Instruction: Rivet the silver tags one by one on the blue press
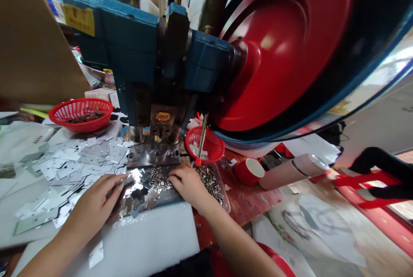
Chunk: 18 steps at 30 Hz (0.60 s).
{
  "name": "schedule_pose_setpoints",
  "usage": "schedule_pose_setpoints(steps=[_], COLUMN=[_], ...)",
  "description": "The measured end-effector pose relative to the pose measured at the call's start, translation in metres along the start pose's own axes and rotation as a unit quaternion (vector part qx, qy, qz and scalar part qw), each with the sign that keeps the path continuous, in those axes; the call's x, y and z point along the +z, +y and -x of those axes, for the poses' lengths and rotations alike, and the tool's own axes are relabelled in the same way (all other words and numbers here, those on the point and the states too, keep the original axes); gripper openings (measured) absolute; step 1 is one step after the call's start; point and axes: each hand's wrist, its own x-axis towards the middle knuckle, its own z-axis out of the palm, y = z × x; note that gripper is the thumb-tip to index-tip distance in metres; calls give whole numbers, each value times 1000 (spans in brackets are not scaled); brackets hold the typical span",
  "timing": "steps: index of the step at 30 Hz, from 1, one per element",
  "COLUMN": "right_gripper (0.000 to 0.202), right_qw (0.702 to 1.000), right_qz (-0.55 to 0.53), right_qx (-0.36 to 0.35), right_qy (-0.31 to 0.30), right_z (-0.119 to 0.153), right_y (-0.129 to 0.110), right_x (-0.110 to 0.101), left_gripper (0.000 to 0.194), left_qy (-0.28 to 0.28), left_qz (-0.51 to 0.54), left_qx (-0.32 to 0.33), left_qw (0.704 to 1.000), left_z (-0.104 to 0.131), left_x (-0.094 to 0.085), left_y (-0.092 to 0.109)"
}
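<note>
My left hand (100, 197) is at the left of the press bed, thumb and forefinger closed on the edge of what looks like a thin metal plate (129, 180). Shiny flat metal plates (137, 201) lie loose in front of it. My right hand (190, 186) rests at the bed's right side with its fingers curled down. It touches the edge of a heap of tiny metal fittings (159, 180); anything within its fingertips is hidden. Just behind both hands is the steel die (153, 156), under the blue press (129, 32).
Many flat plates (80, 161) are spread at the left, near a red basket (80, 128). A clear tub (226, 201) of small fittings stands beside my right hand, with another red basket (214, 154) behind. A red mug (245, 171) and large red flywheel (274, 53) are right.
</note>
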Motion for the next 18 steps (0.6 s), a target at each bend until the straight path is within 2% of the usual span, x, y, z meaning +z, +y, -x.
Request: schedule_pose_setpoints(steps=[3,7,14,18], right_gripper=[14,12,14,15], right_qw=[995,988,962,966], right_qz=[85,136,241,230], right_qx=[-32,-33,-97,-93], right_qy=[-50,-62,-81,-69], right_z=[-5,-10,-9,-10], right_y=[-11,-15,-24,-26], right_x=[6,4,7,12], left_gripper=[37,37,33,32], left_qy=[19,26,24,29], left_qz=[4,10,23,28], left_qx=[-11,-37,-53,-45], left_qw=[1000,999,998,998], left_z=[2,4,4,4], left_x=[0,-1,-1,-3], left_y=[-2,-3,2,4])
